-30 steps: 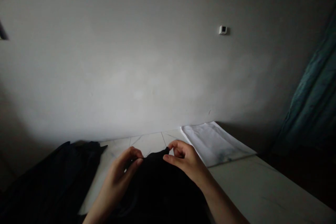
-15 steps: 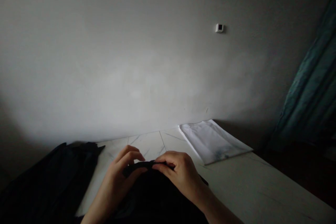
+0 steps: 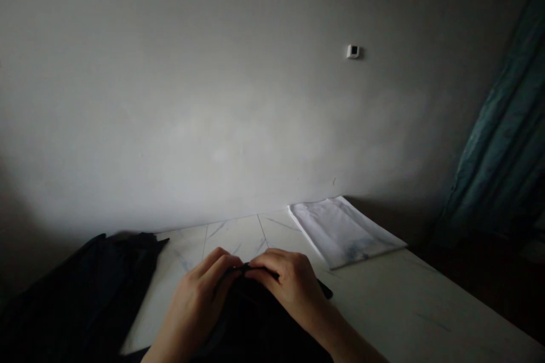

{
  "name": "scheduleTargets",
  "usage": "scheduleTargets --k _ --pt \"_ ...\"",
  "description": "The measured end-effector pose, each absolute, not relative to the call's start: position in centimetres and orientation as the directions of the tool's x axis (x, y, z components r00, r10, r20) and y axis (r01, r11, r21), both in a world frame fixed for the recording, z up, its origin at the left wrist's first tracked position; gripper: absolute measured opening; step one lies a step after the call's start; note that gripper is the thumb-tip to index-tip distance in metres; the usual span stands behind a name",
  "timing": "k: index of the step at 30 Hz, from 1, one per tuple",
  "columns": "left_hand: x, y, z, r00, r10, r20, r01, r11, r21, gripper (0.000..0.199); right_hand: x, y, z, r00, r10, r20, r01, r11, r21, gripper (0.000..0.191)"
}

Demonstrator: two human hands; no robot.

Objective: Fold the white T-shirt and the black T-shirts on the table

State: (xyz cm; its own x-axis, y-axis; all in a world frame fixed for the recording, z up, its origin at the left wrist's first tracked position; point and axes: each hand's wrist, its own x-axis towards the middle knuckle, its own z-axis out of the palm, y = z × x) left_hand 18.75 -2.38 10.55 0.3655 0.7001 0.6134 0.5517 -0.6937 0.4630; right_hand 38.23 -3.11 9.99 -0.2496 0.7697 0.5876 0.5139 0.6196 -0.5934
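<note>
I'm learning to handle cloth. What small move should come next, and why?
Perhaps slide the right hand outward along the edge of the held black cloth while the left hand pinches it: both hands grip nearly the same spot, leaving little edge between them.

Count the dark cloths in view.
2: one black cloth pinched between the left hand and right hand, one dark navy cloth lying at the left of the marbled table. Others may be hidden underneath.
</note>
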Motion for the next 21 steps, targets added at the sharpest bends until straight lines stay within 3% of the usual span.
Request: scheduleTargets --k 4,8,13,18,21 --pt "18.1 -1.2 9.8 0.423 0.730 0.537 0.620 -0.666 0.415 0.028 39.6 -1.9 10.2 -0.302 0.780 0.548 0.459 0.623 -0.633 0.020" --pt "14.9 2.1 11.7 0.288 0.782 0.553 0.785 -0.524 0.331 0.027 43.9 1.9 10.8 -0.303 0.853 0.426 0.460 0.522 -0.718 0.036" --pt "9.9 5.4 17.6 0.176 0.754 0.632 0.870 -0.420 0.258 0.035 50.3 6.5 14.4 -0.320 0.875 0.364 0.385 0.471 -0.793 0.051" --pt "8.4 6.1 24.5 0.117 0.740 0.662 0.910 -0.346 0.226 0.055 53.2 7.4 20.1 -0.277 0.880 0.386 0.268 0.456 -0.849 0.052" --pt "8.5 6.6 28.6 0.056 0.739 0.672 0.918 -0.302 0.256 0.053 53.6 7.7 23.4 -0.304 0.871 0.385 0.254 0.464 -0.849 0.052"
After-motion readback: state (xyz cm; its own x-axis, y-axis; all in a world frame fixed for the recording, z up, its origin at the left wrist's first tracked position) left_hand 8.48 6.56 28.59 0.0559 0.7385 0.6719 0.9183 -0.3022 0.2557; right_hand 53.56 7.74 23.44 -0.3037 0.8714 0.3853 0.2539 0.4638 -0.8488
